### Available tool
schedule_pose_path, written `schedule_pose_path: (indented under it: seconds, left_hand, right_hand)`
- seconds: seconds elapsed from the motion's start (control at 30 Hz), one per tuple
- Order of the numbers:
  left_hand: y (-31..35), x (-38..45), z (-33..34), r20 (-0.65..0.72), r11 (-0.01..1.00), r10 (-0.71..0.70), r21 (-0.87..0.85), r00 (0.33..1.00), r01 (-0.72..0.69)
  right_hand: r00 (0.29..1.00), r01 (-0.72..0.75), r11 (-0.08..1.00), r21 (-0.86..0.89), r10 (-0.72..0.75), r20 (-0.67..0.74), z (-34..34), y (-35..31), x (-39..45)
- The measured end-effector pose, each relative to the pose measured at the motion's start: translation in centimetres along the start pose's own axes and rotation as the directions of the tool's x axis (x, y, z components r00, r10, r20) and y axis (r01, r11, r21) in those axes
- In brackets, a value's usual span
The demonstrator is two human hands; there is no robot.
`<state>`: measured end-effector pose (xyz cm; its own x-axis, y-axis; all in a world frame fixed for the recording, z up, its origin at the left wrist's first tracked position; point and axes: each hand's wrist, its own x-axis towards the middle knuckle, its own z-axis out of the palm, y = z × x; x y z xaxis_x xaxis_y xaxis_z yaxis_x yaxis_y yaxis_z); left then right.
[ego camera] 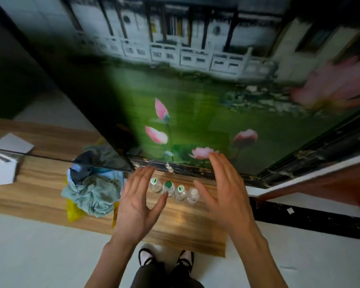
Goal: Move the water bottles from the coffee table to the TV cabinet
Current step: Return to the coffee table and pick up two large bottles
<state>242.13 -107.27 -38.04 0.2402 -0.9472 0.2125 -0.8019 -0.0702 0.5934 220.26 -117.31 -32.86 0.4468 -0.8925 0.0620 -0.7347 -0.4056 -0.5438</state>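
Observation:
Several clear water bottles stand in a row on the wooden TV cabinet [185, 227], seen from above. The left bottle [155, 185], the one beside it [168, 188] and the third bottle [180, 192] have green caps. The right bottle [193, 195] has a white cap. My left hand [136, 199] hovers open just left of the row, thumb near the second bottle. My right hand [222, 190] hovers open just right of the row. Neither hand holds anything.
A large lotus picture [195, 111] leans behind the bottles against the wall. A black TV screen [56, 100] stands to the left. A heap of cloth [94, 188] on yellow bags lies left of my left hand. A white box [0, 169] sits far left.

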Motion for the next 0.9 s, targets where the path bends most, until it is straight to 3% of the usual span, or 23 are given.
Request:
schedule_pose_path:
  seconds: [0.23, 0.43, 0.63, 0.9]
  left_hand:
    - [1.1, -4.2, -11.7, -0.276, 0.993, -0.063, 0.083, 0.959, 0.089]
    - [-0.8, -10.7, -20.4, -0.441, 0.961, -0.191, 0.096, 0.877, 0.258]
    - [-4.3, -20.7, -29.4, -0.618, 0.896, -0.273, 0.115, 0.737, 0.428]
    - [-7.0, -37.1, -41.2, -0.806, 0.746, -0.321, 0.108, 0.497, 0.657]
  right_hand:
    - [0.96, 0.278, 0.96, -0.031, -0.276, 0.05, -3.3, -8.9, 0.0]
    - [0.842, 0.53, 0.848, -0.003, -0.526, 0.118, -2.4, -19.3, -0.2]
    - [0.662, 0.734, 0.674, 0.09, -0.738, 0.127, 1.3, -32.8, -2.9]
    - [0.404, 0.861, 0.424, 0.28, -0.906, 0.129, 7.9, -52.1, -12.1]
